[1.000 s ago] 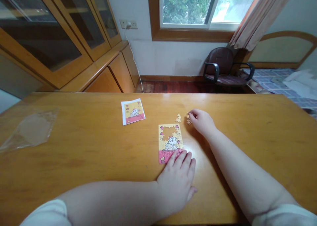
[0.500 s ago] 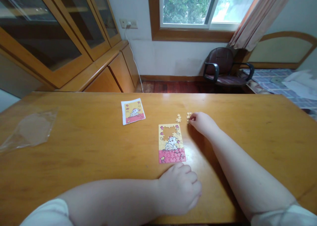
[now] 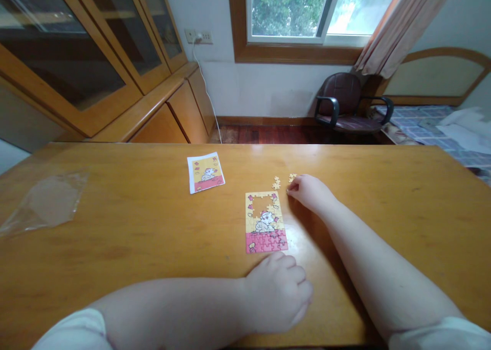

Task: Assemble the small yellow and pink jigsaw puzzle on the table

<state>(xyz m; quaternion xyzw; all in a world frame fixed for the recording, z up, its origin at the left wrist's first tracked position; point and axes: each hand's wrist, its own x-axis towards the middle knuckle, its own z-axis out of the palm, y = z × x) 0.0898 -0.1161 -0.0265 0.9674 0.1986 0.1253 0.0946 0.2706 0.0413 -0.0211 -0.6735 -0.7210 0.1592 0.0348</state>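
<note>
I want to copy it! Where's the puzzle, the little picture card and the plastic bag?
puzzle (image 3: 265, 221): head view, white animal in its middle.
picture card (image 3: 206, 173): head view, its middle.
plastic bag (image 3: 48, 201): head view, its middle.

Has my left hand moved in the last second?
Yes. The left hand pulled back off the puzzle, toward the near edge of the table, and curled shut.
</note>
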